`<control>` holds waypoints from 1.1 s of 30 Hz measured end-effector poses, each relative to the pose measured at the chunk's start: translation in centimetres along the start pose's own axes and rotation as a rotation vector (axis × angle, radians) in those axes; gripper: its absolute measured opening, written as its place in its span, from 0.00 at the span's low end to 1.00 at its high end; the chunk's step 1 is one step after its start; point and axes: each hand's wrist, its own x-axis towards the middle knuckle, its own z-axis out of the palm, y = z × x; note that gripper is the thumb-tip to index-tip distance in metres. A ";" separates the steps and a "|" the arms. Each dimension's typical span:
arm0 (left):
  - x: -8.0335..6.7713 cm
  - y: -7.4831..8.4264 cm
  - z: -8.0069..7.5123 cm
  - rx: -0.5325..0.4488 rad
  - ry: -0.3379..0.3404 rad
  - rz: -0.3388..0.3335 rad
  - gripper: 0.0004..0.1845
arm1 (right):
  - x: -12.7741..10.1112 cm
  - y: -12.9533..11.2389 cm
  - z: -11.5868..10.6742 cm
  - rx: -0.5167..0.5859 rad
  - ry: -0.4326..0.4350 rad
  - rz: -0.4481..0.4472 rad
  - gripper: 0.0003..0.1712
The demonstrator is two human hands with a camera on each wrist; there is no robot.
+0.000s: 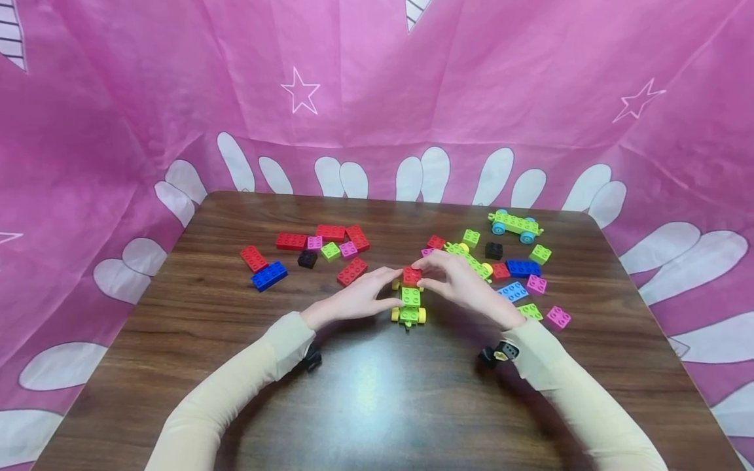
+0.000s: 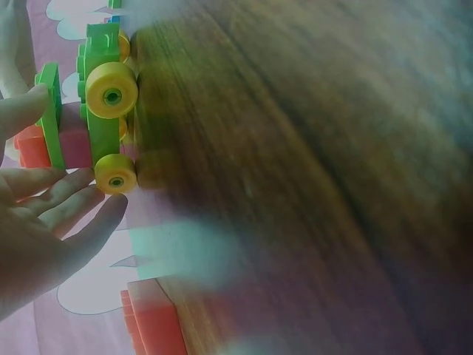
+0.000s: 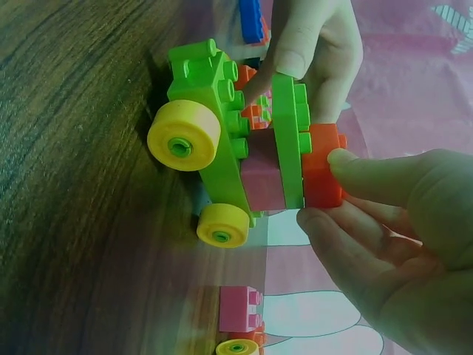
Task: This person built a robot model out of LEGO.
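R hand (image 3: 384,244) pinching red brick (image 3: 322,166), green wheeled car (image 3: 222,140)

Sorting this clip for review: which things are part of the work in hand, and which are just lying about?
In hand:
green wheeled car
red block on top, pinched by the right hand
left hand, steadying the car

Lying about:
second wheeled car
red bricks
blue brick
pink blocks

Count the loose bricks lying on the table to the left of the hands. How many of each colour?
Red bricks: 5
Pink bricks: 2
Blue brick: 1
Black brick: 1
Green brick: 1
Total: 10
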 end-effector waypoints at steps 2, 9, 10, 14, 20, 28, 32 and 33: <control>0.0 0.0 0.0 0.002 0.003 0.000 0.37 | 0.1 0.0 0.1 -0.005 0.008 -0.007 0.20; 0.0 0.0 0.0 0.005 -0.001 0.002 0.37 | 0.0 0.1 0.3 -0.018 0.023 -0.012 0.19; 0.0 0.0 0.0 0.003 0.000 0.002 0.37 | 0.0 0.1 0.3 -0.019 0.023 -0.011 0.19; 0.0 0.1 -0.1 0.001 0.006 0.005 0.37 | 0.0 0.2 0.3 -0.023 0.023 -0.010 0.19; -0.1 0.1 -0.1 -0.003 -0.004 -0.001 0.37 | -0.1 0.2 0.2 0.013 0.015 0.014 0.20; -0.3 0.1 -0.1 -0.008 -0.010 -0.004 0.37 | -0.6 0.2 0.6 0.012 0.052 -0.007 0.20; -0.3 0.2 -0.2 0.004 -0.010 -0.006 0.37 | -0.8 0.3 0.9 -0.019 0.079 -0.017 0.20; -0.3 0.3 -0.2 0.007 -0.011 -0.007 0.37 | -0.9 0.3 0.9 -0.025 0.083 -0.017 0.21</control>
